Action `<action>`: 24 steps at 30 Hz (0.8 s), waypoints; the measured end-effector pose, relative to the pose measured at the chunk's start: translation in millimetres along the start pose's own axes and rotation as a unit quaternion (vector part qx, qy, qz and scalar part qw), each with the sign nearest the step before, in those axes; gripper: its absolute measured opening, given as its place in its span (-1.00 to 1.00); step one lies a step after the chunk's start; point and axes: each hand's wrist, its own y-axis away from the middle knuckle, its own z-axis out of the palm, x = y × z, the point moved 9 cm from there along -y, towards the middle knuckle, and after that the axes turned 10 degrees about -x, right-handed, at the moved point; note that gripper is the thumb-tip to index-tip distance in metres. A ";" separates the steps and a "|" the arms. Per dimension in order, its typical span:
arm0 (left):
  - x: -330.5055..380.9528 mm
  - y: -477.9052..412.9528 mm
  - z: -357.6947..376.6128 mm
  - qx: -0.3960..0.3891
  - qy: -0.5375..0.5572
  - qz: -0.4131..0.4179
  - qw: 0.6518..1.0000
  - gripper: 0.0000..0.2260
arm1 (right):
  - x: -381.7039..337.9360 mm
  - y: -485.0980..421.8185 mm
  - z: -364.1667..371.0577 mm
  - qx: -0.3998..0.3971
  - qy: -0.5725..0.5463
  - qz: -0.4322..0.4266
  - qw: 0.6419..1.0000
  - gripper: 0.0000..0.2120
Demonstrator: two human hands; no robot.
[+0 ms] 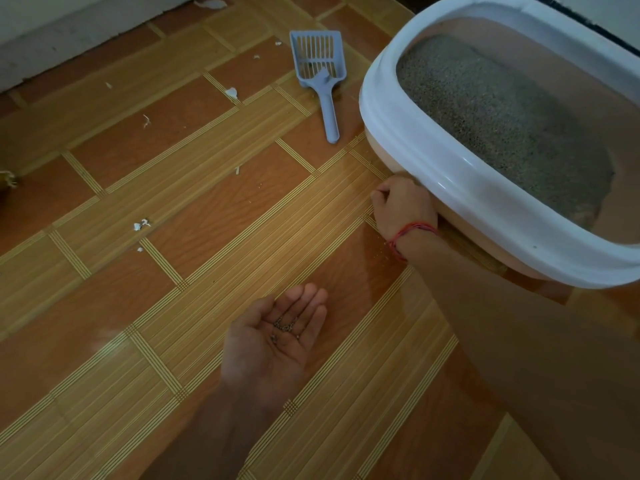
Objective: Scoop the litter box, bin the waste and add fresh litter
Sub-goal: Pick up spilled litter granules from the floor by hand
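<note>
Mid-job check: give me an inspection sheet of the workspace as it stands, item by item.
Surface: glossy tiled floor, wood-look pattern.
Job's things: litter box, white rim, grey litter inside, with a bare patch at the near end; scoop lying on the floor beside the box, not held.
Clutter: white scraps scattered over the floor.
Hands: left hand palm up, carrying litter grains; right hand low by the box base, fingers curled, whatever they hold is hidden.
Cables: nothing seen.
Surroundings: wall along the far edge.
</note>
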 end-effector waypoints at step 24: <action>-6.3 7.7 9.8 -0.041 -0.019 0.008 0.999 -0.57 | -99.7 159.8 11.6 -0.152 -0.054 -0.229 0.960 -0.82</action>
